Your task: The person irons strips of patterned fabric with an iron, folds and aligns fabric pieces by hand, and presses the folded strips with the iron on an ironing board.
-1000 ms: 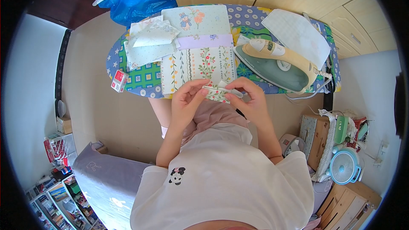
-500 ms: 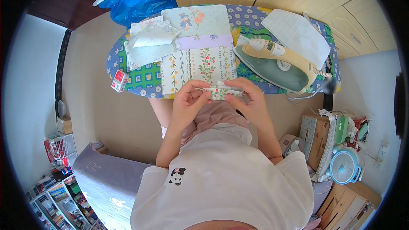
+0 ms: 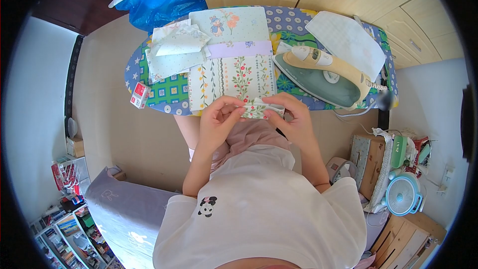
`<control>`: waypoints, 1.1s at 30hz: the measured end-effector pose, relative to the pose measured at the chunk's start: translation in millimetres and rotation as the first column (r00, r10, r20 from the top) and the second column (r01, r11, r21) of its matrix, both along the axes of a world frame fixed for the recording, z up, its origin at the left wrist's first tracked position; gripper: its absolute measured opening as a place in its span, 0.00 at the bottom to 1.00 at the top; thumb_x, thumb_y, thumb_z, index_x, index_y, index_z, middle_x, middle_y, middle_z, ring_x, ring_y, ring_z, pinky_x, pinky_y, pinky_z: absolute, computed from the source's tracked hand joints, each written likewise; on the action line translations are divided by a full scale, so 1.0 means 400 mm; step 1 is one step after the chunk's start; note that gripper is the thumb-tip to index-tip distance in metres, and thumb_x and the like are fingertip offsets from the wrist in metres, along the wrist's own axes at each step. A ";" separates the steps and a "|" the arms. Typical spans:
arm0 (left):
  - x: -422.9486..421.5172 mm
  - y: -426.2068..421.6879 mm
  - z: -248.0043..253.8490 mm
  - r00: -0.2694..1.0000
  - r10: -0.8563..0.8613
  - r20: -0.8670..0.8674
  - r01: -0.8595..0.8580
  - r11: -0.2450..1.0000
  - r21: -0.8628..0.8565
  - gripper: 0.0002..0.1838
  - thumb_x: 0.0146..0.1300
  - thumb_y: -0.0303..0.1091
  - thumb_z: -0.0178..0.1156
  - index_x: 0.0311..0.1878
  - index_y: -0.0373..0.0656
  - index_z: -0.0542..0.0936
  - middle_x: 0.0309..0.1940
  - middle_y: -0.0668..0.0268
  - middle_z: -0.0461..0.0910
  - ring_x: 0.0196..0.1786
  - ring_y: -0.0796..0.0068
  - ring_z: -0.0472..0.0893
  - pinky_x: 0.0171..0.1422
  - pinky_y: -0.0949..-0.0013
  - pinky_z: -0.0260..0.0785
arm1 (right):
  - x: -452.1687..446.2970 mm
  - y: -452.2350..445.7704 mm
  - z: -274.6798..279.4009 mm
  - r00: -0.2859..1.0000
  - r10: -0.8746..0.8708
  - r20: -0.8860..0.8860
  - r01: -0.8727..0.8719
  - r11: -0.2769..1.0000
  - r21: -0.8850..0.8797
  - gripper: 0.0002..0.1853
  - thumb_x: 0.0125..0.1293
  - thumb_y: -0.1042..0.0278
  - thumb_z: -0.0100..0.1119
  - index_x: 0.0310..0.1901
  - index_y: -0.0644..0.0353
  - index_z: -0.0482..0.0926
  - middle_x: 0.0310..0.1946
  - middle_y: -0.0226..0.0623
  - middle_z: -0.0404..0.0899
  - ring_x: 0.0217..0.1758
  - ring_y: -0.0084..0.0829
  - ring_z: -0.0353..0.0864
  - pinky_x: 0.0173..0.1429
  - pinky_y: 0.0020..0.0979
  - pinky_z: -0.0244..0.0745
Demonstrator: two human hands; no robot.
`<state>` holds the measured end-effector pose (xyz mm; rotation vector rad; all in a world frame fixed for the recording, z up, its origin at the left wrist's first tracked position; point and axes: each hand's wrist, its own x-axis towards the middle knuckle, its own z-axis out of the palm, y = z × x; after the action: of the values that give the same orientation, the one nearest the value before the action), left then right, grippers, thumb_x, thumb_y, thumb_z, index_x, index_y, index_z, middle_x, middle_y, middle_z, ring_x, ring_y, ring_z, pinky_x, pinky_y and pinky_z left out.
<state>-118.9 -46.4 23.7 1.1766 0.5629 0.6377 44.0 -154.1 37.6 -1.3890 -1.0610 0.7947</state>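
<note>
A small folded piece of floral fabric (image 3: 255,111), white with green leaves and red flowers, is held up between both hands just in front of the ironing board's near edge. My left hand (image 3: 221,115) pinches its left end between thumb and fingers. At the right end, my right hand (image 3: 290,114) is closed on it the same way. Behind it on the board lies a larger sheet of patterned fabric (image 3: 219,82) with flower-and-vine stripes, a lilac band and a rabbit print. The fingers partly hide the folded piece's ends.
On the ironing board (image 3: 164,89) an iron (image 3: 323,77) rests at right, before a white cloth (image 3: 343,40). At left are a pile of fabric pieces (image 3: 179,45) and a small red-and-white box (image 3: 140,94). A blue fan (image 3: 402,195) stands at lower right.
Both hands have shifted very slightly while keeping their pinch. The folded fabric is turned a little, showing more of its printed face. Everything on the board looks the same.
</note>
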 end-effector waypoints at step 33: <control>-0.008 0.014 0.013 0.997 -0.077 -0.027 0.078 0.996 0.050 0.14 0.56 0.15 0.59 0.47 0.33 0.74 0.40 0.59 0.80 0.44 0.76 0.80 0.48 0.76 0.74 | 0.008 0.003 0.007 1.000 0.003 -0.003 -0.002 0.999 0.039 0.14 0.57 0.80 0.61 0.46 0.63 0.79 0.39 0.36 0.77 0.39 0.23 0.77 0.38 0.21 0.73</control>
<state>-122.0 -40.8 28.9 1.2500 0.5217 0.5747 47.4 -153.1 40.4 -1.3534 -1.0710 0.7735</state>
